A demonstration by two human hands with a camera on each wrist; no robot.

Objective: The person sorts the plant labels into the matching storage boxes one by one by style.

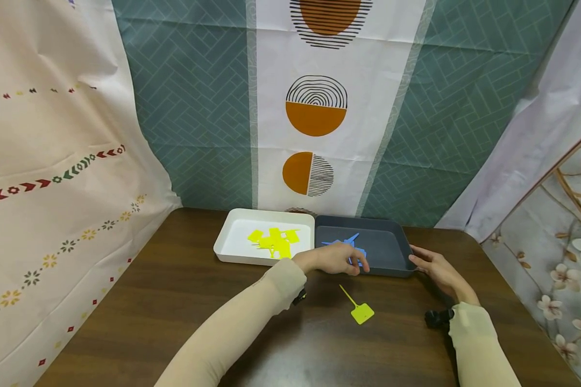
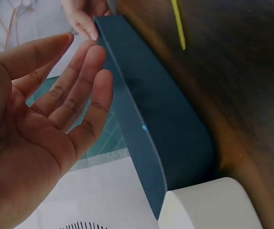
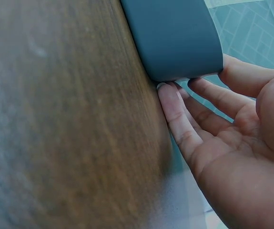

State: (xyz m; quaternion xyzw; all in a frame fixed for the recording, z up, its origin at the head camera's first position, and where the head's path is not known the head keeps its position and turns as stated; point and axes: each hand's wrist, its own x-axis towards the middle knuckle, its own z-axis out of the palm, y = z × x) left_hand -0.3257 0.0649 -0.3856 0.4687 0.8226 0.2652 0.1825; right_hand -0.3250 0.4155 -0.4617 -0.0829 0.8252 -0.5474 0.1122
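Observation:
My left hand (image 1: 336,259) hovers over the near left part of a dark grey tray (image 1: 384,242). In the left wrist view its fingers are loosely bent, with nothing between them. Beneath it lie several blue plant labels (image 1: 352,238), partly hidden by the hand. My right hand (image 1: 438,269) touches the tray's right end; in the right wrist view, fingertips (image 3: 169,95) rest against the tray's wall near the table. A yellow plant label (image 1: 362,313) with a thin stem lies on the table in front of the dark tray.
A white tray (image 1: 229,236) holding several yellow plant labels (image 1: 276,240) stands against the dark tray's left side. Both sit near the far edge of the brown wooden table (image 1: 184,279). Patterned cloths (image 1: 198,107) hang behind and at the sides.

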